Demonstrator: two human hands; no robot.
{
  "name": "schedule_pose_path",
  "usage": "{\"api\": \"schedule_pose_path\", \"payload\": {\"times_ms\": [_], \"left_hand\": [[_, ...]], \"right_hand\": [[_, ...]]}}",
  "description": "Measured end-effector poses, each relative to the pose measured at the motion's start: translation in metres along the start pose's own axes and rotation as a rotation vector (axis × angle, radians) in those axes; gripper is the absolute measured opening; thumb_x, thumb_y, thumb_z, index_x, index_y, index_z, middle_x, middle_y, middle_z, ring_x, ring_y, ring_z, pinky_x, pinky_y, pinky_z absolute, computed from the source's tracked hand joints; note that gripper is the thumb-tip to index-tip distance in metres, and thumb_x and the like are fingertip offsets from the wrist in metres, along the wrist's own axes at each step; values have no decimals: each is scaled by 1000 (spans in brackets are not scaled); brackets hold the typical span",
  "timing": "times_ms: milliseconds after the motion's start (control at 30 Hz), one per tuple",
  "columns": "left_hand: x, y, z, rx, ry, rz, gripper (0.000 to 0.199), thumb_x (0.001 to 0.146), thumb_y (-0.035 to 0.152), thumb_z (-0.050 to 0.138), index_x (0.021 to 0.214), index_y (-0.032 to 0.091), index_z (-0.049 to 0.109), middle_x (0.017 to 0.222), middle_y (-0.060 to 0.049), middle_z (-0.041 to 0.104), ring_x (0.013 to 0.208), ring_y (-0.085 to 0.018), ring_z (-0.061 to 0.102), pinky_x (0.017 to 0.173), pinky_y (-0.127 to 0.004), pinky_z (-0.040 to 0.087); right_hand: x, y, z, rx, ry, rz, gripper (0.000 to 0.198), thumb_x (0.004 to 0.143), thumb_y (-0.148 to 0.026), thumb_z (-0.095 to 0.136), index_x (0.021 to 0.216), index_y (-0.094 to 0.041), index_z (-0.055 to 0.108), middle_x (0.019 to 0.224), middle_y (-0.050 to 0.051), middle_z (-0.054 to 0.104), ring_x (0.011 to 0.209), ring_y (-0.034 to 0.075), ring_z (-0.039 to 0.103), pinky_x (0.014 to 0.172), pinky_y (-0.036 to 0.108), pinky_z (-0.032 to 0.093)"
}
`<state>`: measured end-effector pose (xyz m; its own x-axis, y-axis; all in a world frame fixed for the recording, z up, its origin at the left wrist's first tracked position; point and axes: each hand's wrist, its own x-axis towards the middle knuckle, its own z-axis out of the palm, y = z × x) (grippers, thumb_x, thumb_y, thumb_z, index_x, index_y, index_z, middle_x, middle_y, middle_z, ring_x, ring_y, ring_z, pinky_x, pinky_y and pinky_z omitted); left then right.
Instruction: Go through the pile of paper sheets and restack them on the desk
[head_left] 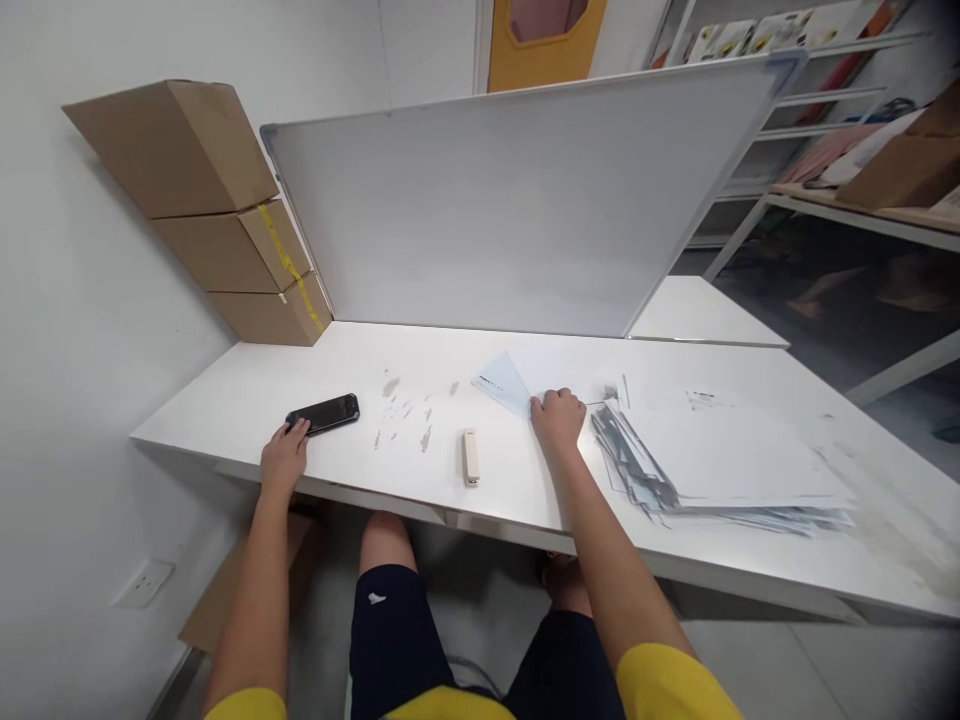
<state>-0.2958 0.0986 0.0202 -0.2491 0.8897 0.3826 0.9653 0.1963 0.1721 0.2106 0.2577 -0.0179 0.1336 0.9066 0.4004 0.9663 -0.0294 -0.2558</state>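
Note:
At the left of the desk lies a black smartphone (pixel 326 414), its dark face upward. My left hand (pixel 284 456) is closed on the phone's near left end, thumb over the edge. A pale blue sheet of paper (pixel 501 382) with small dark print sits flat in the middle, turned at an angle. My right hand (pixel 559 420) has its fingers curled at the sheet's right corner, thumb against it; the fingertips are partly hidden. Between the hands a small beige stapler (pixel 470 458) points away from me, touched by neither hand.
An uneven stack of papers (pixel 750 450) covers the white desk (pixel 390 455) right of my right hand. Behind stands a whiteboard (pixel 480 210). Several cardboard boxes (pixel 217 190) are piled at the left wall. Shelving with goods (pixel 795 100) stands beyond.

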Motion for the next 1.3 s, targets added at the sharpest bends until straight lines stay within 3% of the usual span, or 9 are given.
{"api": "schedule_pose_path", "payload": {"times_ms": [200,333,433,533,633,733,933,1067,1300], "left_hand": [[1,-2,-8,-39,26,33,38,88,28,43,118,20,65,125,-5,65,118,-28,52,103,-47,42],[-9,-1,-8,-89,29,80,41,90,31,41,126,21,58,134,-3,58,132,-27,41,108,-50,36],[-36,32,1,-208,20,99,41,92,33,40,129,23,56,133,-3,59,137,-26,36,111,-51,34],[-78,87,14,-357,-34,203,38,93,34,41,127,28,57,130,-2,61,137,-25,38,110,-53,37],[-123,139,25,-498,-69,329,37,95,28,38,124,30,60,128,-2,62,135,-24,40,109,-54,38],[-158,172,29,-576,-41,358,38,95,22,36,121,29,62,123,-3,65,133,-25,44,106,-54,42],[-183,199,22,-671,31,361,35,93,17,39,113,27,65,113,-4,70,125,-24,52,101,-50,46],[-184,211,15,-737,41,338,34,94,19,37,109,25,67,109,-5,70,120,-24,55,99,-50,47],[-207,243,21,-972,-188,296,30,95,27,39,103,27,68,104,-6,71,105,-22,63,94,-46,51]], "right_hand": [[-5,-7,-13,27,-28,14,35,89,-34,43,96,-8,66,99,18,60,93,29,52,83,39,28],[-5,-6,-12,58,-7,3,36,92,-34,40,91,-9,65,95,18,61,90,28,52,79,38,29],[-5,-5,-12,92,8,-20,35,95,-31,36,87,-11,63,89,16,61,88,26,52,77,37,29],[-14,-5,-17,136,20,-20,37,97,-33,31,86,-13,60,90,13,60,83,22,51,73,33,29],[-35,-2,-27,174,46,15,39,99,-35,24,89,-15,56,92,11,58,78,19,50,67,30,31],[-61,4,-38,330,121,46,36,98,-37,24,89,-17,53,87,9,57,79,19,51,67,29,35],[-100,12,-58,747,326,95,28,90,-45,41,86,-19,52,93,10,58,92,21,54,80,34,44],[-126,19,-65,963,364,214,27,83,-45,52,78,-19,51,96,9,56,93,20,54,80,34,46],[-189,62,-70,1227,427,562,36,71,-37,67,100,-20,55,100,3,55,93,17,55,90,36,43]]}}
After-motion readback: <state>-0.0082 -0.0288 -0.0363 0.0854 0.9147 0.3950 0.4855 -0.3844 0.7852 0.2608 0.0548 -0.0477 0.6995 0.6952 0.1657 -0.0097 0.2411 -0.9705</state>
